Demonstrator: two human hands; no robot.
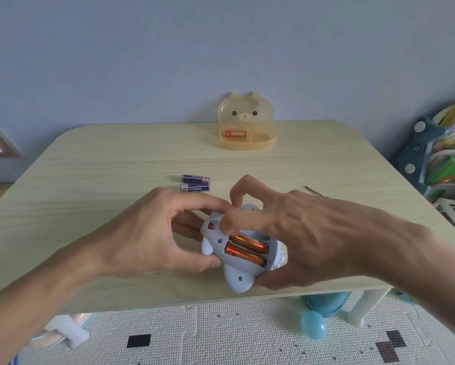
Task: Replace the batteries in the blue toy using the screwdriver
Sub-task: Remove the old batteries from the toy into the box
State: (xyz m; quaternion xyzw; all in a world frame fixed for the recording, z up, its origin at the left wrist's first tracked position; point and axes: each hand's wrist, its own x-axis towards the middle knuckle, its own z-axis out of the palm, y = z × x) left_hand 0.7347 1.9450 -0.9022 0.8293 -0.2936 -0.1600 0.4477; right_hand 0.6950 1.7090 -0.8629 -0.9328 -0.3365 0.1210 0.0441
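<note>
The blue toy (236, 275) is held underside up, above the near edge of the light wood table (102, 164). Its battery compartment is open. Two orange batteries (247, 248) lie side by side in the compartment; a third, partly covered by a finger, may lie behind them, but this cannot be confirmed. A small red switch (210, 227) sits on the toy body next to the compartment.

The left hand (152, 233) grips the toy from its left side, thumb under the near edge and fingers curled around the far end. The right hand (300, 233) supports the toy from the right and below, thumb beneath the body. The right index finger presses down at the far end of the compartment, and the remaining right fingers are raised and bent above the toy.

Two purple batteries (195, 183) lie on the table just beyond the left hand, parallel and close to each other. The thin metal shaft of the screwdriver (314, 191) shows on the table behind the right hand; the handle is hidden.

At the far edge of the table stands a translucent orange bear-shaped box (247, 114) with its lid raised. One orange battery (236, 134) lies in its left compartment.
</note>
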